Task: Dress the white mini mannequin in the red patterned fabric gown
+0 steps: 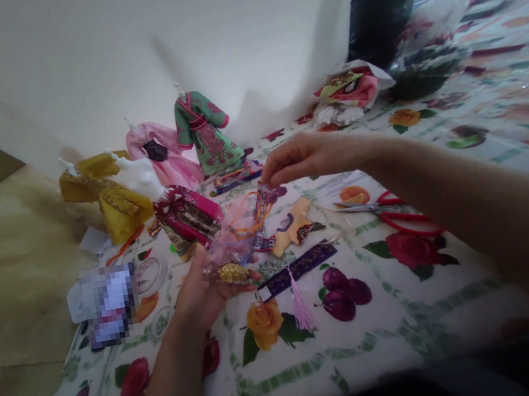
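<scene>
My left hand (202,296) is wrapped round a clear plastic bag (235,247) with pink material and a glittery gold piece (234,273) in it. Fingertips of my right hand (295,155) pinch together at the top of some patterned trim and orange cord (260,209) by the bag; exactly what they grip is too blurred to tell. Just right of the bag lies a small tan doll top (292,226). Below it is a dark purple patterned strip (301,269) with a pink tassel (303,306). A magenta doll dress (191,213) stands behind my left hand.
Red-handled scissors (407,220) lie beneath my right forearm. Along the wall stand a green doll robe (206,133), a pink doll dress (162,151) and a yellow one (125,211). A clear tape roll (150,274) lies at left, a black bag (380,10) at back right.
</scene>
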`<state>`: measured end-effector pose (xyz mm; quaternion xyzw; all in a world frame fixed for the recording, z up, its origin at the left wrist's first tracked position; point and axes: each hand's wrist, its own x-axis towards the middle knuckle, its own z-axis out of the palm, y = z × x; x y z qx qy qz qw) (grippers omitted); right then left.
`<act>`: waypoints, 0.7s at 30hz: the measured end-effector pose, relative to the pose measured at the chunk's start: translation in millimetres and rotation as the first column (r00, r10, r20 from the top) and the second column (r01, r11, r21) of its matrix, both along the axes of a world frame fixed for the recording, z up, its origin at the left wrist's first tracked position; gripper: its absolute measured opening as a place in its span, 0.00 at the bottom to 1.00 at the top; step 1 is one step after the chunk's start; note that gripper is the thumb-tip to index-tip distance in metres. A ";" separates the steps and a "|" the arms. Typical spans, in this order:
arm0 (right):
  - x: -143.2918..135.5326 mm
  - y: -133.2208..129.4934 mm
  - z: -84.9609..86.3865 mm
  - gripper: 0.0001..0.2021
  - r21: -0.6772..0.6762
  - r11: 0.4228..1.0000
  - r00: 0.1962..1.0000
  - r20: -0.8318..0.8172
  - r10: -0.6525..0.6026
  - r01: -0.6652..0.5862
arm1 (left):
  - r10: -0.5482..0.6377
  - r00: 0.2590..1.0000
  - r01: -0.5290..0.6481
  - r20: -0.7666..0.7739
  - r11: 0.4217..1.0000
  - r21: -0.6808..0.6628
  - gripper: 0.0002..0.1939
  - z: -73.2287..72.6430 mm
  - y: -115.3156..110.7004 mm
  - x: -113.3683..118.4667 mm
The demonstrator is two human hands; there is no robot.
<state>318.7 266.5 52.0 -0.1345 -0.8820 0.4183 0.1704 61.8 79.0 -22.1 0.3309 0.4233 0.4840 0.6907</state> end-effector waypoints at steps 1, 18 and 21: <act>1.6 2.3 0.7 0.12 0.043 0.999 1.000 0.028 -0.013 0.011 | 0.011 1.000 -0.011 -0.001 1.000 -0.011 0.31 0.0 0.1 -0.4; 0.2 12.0 -16.1 0.20 0.060 0.995 0.969 0.237 0.067 -0.083 | 0.041 0.999 -0.042 -0.010 0.999 -0.034 0.29 -3.8 -0.3 4.8; 0.3 9.3 -13.9 0.20 0.042 0.994 0.968 0.237 0.084 -0.096 | 0.033 0.999 -0.033 -0.005 0.999 -0.034 0.28 -4.1 -0.3 5.0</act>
